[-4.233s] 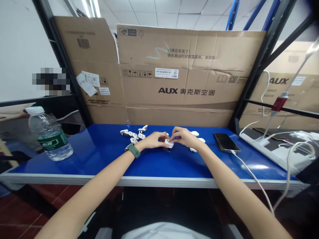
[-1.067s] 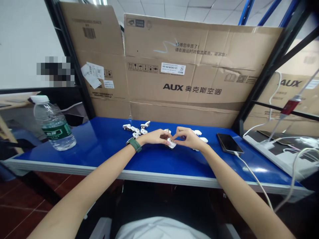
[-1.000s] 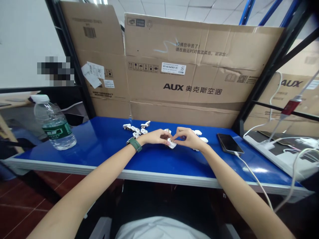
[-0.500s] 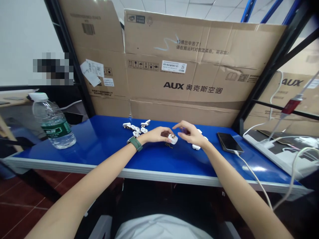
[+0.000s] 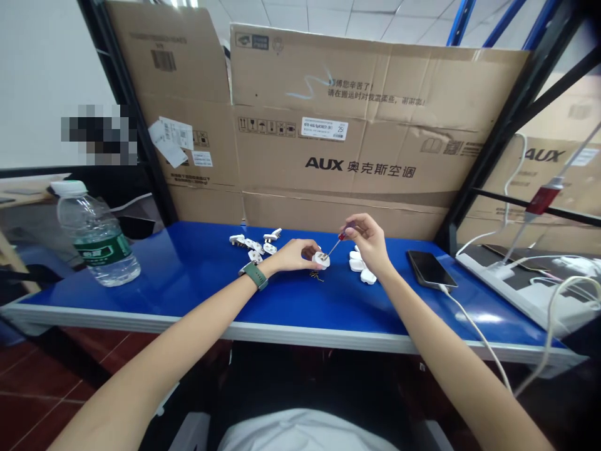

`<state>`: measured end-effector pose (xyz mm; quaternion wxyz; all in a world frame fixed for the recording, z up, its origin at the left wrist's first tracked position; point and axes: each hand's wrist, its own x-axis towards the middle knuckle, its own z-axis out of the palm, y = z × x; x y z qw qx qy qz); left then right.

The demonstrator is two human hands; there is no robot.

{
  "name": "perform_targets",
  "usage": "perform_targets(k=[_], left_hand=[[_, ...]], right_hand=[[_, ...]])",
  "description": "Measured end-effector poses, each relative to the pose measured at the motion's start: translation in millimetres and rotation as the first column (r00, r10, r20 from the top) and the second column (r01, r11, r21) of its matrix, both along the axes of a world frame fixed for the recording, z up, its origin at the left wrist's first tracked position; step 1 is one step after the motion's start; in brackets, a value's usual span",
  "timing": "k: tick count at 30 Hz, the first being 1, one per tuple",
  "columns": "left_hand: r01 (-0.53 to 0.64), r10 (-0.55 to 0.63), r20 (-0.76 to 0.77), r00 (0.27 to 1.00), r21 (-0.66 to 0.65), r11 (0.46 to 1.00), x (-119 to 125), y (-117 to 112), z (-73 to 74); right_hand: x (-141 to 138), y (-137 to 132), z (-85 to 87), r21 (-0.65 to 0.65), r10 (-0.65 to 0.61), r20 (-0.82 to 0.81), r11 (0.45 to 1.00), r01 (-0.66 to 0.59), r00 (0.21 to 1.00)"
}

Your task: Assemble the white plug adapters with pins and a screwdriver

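My left hand (image 5: 299, 255) is closed round a white plug (image 5: 322, 262) and holds it just above the blue tabletop, its metal parts facing up. In my right hand (image 5: 367, 237) is a screwdriver (image 5: 336, 243) with a red and dark handle, pinched in the fingers. Its thin shaft slants down to the left, and the tip meets the plug. Several small brass-coloured screws (image 5: 316, 274) lie on the table just below the plug. White plug covers (image 5: 361, 266) sit in a group below my right hand. Left of my left hand are several white plug parts with pins (image 5: 253, 245).
A water bottle (image 5: 96, 235) stands at the table's left end. On the right lie a phone (image 5: 429, 269) with a white charging cable (image 5: 476, 332) and a white power strip (image 5: 507, 282). Cardboard (image 5: 357, 188) walls off the back of the blue table (image 5: 282, 307).
My right hand, earlier without a visible screwdriver near the plug, now holds one with its tip on the plug. The plug covers show more fully. The view has shifted slightly.
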<state>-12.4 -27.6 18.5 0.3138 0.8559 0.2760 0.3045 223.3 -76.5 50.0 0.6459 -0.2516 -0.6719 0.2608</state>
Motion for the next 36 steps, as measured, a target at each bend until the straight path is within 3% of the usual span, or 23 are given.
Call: perform_targets(k=[26, 36], left_hand=[[0.049, -0.048, 0.013, 0.999, -0.078, 0.996, 0.4, -1.1, 2.1], [0.024, -0.015, 0.04, 0.999, -0.22, 0.975, 1.3, -1.7, 1.1]], right_hand=[[1.5, 5.9, -5.3, 0.043, -0.05, 0.088, 0.998, 0.047, 0.995], [-0.3, -0.5, -3.7, 0.024, -0.105, 0.131, 0.994, 0.103, 0.986]])
